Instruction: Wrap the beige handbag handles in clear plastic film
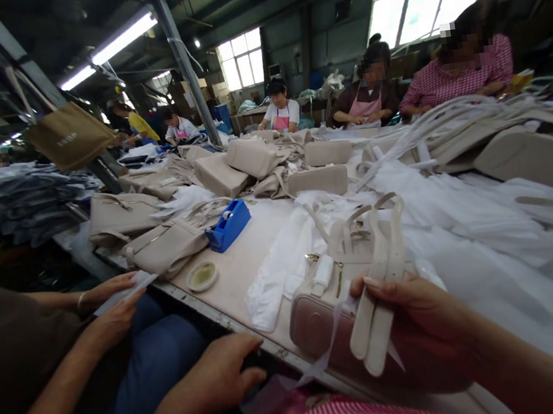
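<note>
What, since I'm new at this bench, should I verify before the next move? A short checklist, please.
1. Straps held together: ok, the right grip has them, ends side by side.
2. Left grip free: ok, thumb and forefinger stand apart, off the bag.
3. Strip tucked away: not ok, it trails loosely over the bag's front.
4. Zip fully closed: cannot tell, its whole length does not show.
5. Dispenser at hand: ok, it stands on the table beyond the bag; how much tape is left, cannot tell.
</note>
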Demonstrator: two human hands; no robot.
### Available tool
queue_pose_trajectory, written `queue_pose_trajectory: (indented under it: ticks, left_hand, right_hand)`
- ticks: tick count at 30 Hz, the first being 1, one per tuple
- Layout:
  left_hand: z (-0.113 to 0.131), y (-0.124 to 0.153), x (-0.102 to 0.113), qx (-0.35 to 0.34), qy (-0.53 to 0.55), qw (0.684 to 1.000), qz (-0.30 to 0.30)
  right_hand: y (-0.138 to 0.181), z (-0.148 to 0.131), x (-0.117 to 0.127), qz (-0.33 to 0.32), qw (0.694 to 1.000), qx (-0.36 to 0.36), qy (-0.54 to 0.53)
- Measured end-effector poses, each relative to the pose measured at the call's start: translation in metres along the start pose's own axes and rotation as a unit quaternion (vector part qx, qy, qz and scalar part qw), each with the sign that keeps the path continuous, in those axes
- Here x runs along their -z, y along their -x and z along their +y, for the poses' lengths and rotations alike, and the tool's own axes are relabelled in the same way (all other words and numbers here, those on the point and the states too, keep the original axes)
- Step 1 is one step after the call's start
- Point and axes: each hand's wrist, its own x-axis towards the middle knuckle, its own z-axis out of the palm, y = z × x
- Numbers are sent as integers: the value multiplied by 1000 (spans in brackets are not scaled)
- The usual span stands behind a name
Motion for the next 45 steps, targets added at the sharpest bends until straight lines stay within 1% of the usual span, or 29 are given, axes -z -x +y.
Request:
queue_pose_trajectory:
  ticks: [1,3,5,6,8,10,11,12,13,14,15,16,17,18,19,20,21,24,26,28,30,31,33,35,37,40,42,43,45]
  left_hand:
    - [12,-4,-15,-33,16,999,1]
    - [37,-16,-41,-124,66,990,4]
    - [59,-34,-59,-207,115,972,-2]
    - [69,-43,-65,-229,127,965,-2]
    - [81,-59,-75,-231,142,962,4]
    - [84,-68,-80,-185,181,966,7]
    - [84,-71,-82,-143,220,965,4]
    - [82,-73,-82,-90,277,957,-1]
    - [80,-74,-82,-28,344,938,1]
    - [78,-75,-82,35,417,908,8]
    - [77,-75,-82,91,486,869,14]
    - [77,-75,-82,131,544,829,17]
    - [77,-74,-82,155,587,795,17]
    - [78,-73,-83,165,613,773,8]
    - [80,-71,-84,165,623,765,-10]
    - [83,-68,-85,154,616,772,-30]
    - [86,-64,-86,137,594,791,-51]
    - [93,-53,-89,82,475,868,-122]
    - [94,-47,-92,61,392,904,-158]
    - [91,-44,-97,59,338,924,-167]
    - [87,-45,-103,85,331,927,-152]
    - [84,-46,-106,115,349,920,-136]
    - [79,-51,-110,183,402,893,-81]
    - [76,-56,-107,207,429,879,-18]
    - [76,-61,-101,190,415,890,11]
    - [80,-65,-92,146,354,924,19]
    - [84,-65,-90,114,310,944,17]
    - [85,-65,-91,103,286,953,12]
    - [87,-63,-96,86,240,967,-8]
  right_hand:
    - [-3,3,-3,5,1000,0,14]
    - [-9,10,-9,7,999,3,42]
    - [-14,14,-13,3,999,14,49]
    - [-14,13,-14,-2,999,16,46]
    - [-12,7,-10,-11,999,14,36]
    - [-7,-6,-2,-9,999,28,43]
    - [-4,-14,3,-2,997,51,54]
    - [-3,-21,7,5,994,83,67]
    - [-3,-26,10,10,990,118,82]
    - [-5,-30,13,11,984,146,101]
    - [-8,-32,14,5,978,164,126]
    - [-12,-31,14,-3,972,170,161]
    - [-16,-28,14,-11,966,165,199]
    - [-21,-24,12,-19,960,152,236]
    - [-24,-19,10,-24,955,133,263]
    - [-26,-13,8,-26,955,114,274]
    - [-27,-8,6,-25,958,93,269]
    - [-25,0,-1,-13,976,35,212]
    - [-22,-1,-2,10,975,26,220]
    - [-23,-6,0,57,962,52,260]
    - [-25,-10,6,110,951,82,278]
    - [-27,-12,11,124,950,93,271]
    - [-29,-15,18,116,955,100,254]
    - [-27,-15,20,78,957,96,261]
    - [-24,-12,16,48,953,87,287]
    - [-19,-4,5,7,955,41,295]
    - [-19,1,-1,-14,955,11,297]
    - [-20,2,-3,-13,953,8,302]
    - [-23,1,-3,8,951,34,308]
